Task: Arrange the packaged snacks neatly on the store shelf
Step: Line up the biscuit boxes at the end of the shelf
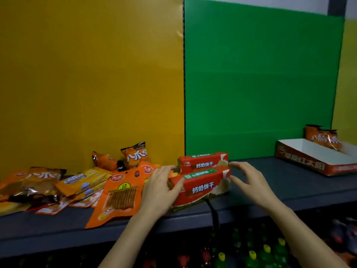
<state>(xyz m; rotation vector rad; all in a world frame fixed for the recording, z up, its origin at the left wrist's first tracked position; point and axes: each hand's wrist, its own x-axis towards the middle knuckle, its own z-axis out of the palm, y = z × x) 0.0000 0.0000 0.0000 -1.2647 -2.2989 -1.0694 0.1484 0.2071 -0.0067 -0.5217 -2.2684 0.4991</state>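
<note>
Two red biscuit boxes sit mid-shelf at the yellow/green panel seam, front box just ahead of the rear box, touching or nearly so. Left hand grips the front box's left end, thumb on the face, fingers wrapped behind. Right hand is at the right ends with fingers curved and spread, tips at the box edges; can't tell if it pinches or only touches. Looks like the squaring-up step. To do it well: push both ends together, get the right ends flush, keep the long faces parallel to the shelf edge, labels forward. The front box tilts and overhangs the lip a bit, so slide it back, don't lift. Watch the left wrist against the orange pouch beside it. Hard to see: the left ends of both boxes are behind the hand, the loose snack pile overlaps too much to count, the display tray is cut off at right, and the bottles below are dark and blurred.
</note>
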